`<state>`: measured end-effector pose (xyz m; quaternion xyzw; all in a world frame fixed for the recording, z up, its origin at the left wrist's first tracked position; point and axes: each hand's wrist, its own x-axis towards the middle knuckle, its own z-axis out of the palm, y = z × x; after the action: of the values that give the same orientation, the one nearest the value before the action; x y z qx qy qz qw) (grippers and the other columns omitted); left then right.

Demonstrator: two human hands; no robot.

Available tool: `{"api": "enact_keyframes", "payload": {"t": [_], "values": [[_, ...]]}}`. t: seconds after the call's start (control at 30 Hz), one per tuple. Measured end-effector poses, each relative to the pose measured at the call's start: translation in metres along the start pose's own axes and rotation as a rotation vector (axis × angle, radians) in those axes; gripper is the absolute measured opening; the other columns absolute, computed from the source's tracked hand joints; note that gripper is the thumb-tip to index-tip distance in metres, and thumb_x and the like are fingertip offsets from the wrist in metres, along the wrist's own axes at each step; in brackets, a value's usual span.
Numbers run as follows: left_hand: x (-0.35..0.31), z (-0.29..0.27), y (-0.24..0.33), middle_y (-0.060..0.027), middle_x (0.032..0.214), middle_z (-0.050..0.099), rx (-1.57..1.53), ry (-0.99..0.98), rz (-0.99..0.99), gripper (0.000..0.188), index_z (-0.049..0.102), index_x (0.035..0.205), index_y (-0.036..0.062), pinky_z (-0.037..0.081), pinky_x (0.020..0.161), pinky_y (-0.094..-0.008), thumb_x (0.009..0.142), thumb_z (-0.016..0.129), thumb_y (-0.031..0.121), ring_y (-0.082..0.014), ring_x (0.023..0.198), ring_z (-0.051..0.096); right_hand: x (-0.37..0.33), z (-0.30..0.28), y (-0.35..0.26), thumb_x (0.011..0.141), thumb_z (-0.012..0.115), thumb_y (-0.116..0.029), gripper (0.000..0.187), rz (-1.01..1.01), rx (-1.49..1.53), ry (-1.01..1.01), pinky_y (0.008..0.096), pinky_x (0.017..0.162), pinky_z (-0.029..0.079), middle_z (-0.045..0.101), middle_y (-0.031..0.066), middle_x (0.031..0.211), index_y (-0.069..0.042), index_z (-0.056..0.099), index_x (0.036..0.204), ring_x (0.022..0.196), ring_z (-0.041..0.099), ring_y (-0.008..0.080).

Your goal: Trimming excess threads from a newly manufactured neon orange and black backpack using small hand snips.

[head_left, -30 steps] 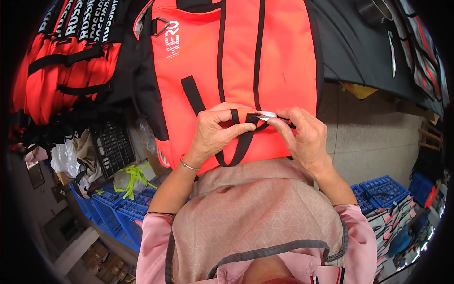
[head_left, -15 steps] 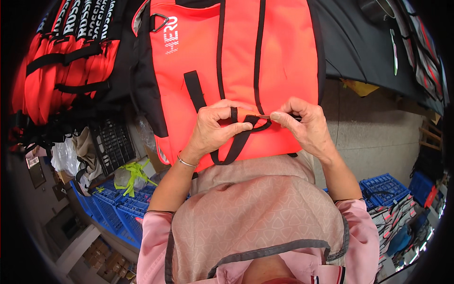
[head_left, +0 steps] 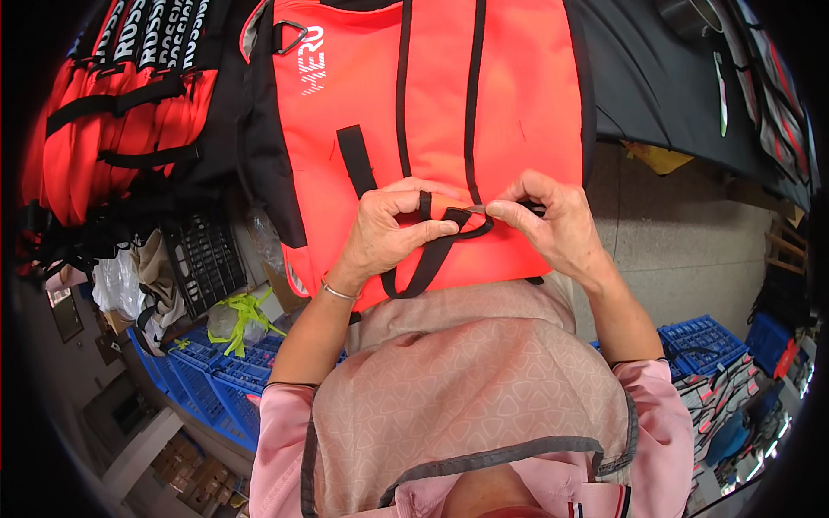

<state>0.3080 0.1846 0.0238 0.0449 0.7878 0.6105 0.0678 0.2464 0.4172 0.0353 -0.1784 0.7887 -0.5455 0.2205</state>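
A large bright orange-red bag point(head_left: 518, 112) with black trim and black side panels lies over the dark table edge and my lap. My left hand point(head_left: 389, 229) is closed on a raised fold of the bag at its near end, thumb pressing a black-edged strap. A black webbing strap point(head_left: 423, 274) loops down below those fingers. Between thumb and fingertips, my right hand point(head_left: 553, 220) pinches a small pointed metal tool point(head_left: 476, 209), its tip touching the black edging. My fingers hide the tool's other end. A short black strap point(head_left: 354, 160) lies on the fabric left of centre.
Red bag pieces with black straps point(head_left: 129, 129) are stacked at the left. Below them stand a black crate point(head_left: 207, 263) and blue crates point(head_left: 216, 380). A toothbrush point(head_left: 720, 95) and a metal cup point(head_left: 691, 15) lie on the dark tabletop point(head_left: 635, 78) at the right.
My right hand has shifted slightly left and up, bringing the metal tip a little farther over the black edging. My left hand keeps its hold, nearly still.
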Motion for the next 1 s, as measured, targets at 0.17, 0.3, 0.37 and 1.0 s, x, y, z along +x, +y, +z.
{"api": "enact_keyframes", "payload": {"t": [0.17,0.3,0.37,1.0], "values": [[0.000,0.000,0.000,-0.0074,0.101,0.074,-0.022,0.010,-0.013,0.023,0.077,0.100,0.0045,0.053,0.084,-0.0297,0.078,0.082,0.012,-0.0160,0.093,0.068,0.007,-0.002,-0.001,0.088,0.075,-0.015,0.018,0.141,0.277,-0.061,0.0261,0.059,0.047,0.064,0.0062,0.069,0.001,0.066,0.086,0.064,0.058,0.0071],[0.001,0.000,0.002,-0.0072,0.101,0.074,-0.034,-0.004,-0.054,0.023,0.077,0.100,0.0045,0.053,0.084,-0.0297,0.078,0.082,0.011,-0.0158,0.094,0.068,0.005,0.002,0.003,0.089,0.074,-0.014,0.019,0.073,0.275,-0.002,0.0258,0.059,0.046,0.064,0.0042,0.069,0.002,0.065,0.084,0.064,0.056,0.0068],[0.001,0.001,-0.001,-0.0073,0.101,0.074,-0.027,-0.008,-0.041,0.023,0.077,0.100,0.0043,0.053,0.084,-0.0298,0.078,0.081,0.011,-0.0155,0.094,0.067,0.004,0.002,0.003,0.089,0.074,-0.014,0.019,0.096,0.110,-0.045,0.0254,0.059,0.046,0.064,0.0020,0.070,0.002,0.065,0.083,0.065,0.056,0.0070],[0.004,0.016,0.013,-0.0050,0.091,0.071,-0.108,0.154,-0.170,0.018,0.075,0.101,0.0004,0.053,0.076,-0.0265,0.086,0.075,0.011,-0.0091,0.085,0.064,-0.007,0.029,0.010,0.063,0.074,0.004,0.037,-0.618,-0.496,0.387,0.0312,0.057,0.052,0.060,0.0053,0.085,-0.005,0.070,0.098,0.069,0.064,0.0208]]}}
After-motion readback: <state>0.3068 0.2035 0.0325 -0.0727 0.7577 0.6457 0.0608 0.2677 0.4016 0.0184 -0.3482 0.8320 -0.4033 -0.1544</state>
